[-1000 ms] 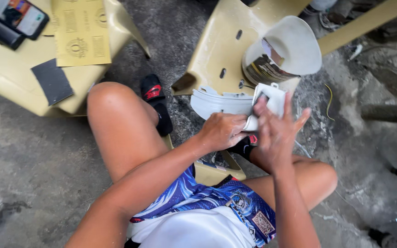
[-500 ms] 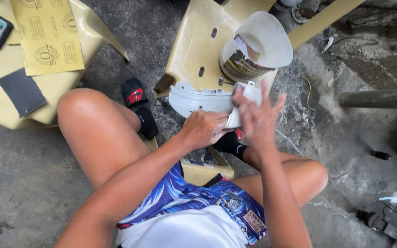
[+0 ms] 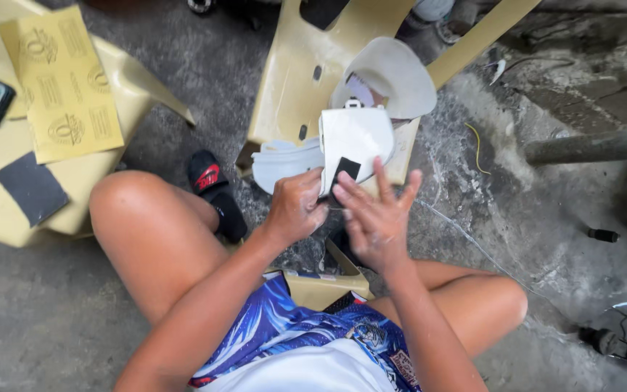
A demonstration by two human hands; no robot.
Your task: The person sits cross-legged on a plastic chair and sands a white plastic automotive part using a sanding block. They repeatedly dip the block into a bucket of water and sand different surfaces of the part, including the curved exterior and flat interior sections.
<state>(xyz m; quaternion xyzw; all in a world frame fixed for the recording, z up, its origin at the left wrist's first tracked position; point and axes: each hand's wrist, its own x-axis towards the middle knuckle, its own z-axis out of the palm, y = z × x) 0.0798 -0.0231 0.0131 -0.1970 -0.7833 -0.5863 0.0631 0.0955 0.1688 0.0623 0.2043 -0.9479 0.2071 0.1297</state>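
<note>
- The person sat low with both knees bent and spread wide apart.
- Both bare arms reached forward between the knees, and the hands met in the middle.
- The left hand [image 3: 295,207] was curled into a loose fist, with the knuckles up and the fingers tucked under in a grip.
- The right hand [image 3: 375,218] was flat and open, with its fingers [image 3: 382,181] spread and pointing up and away.
- The two hands were just beside each other, nearly touching.
</note>
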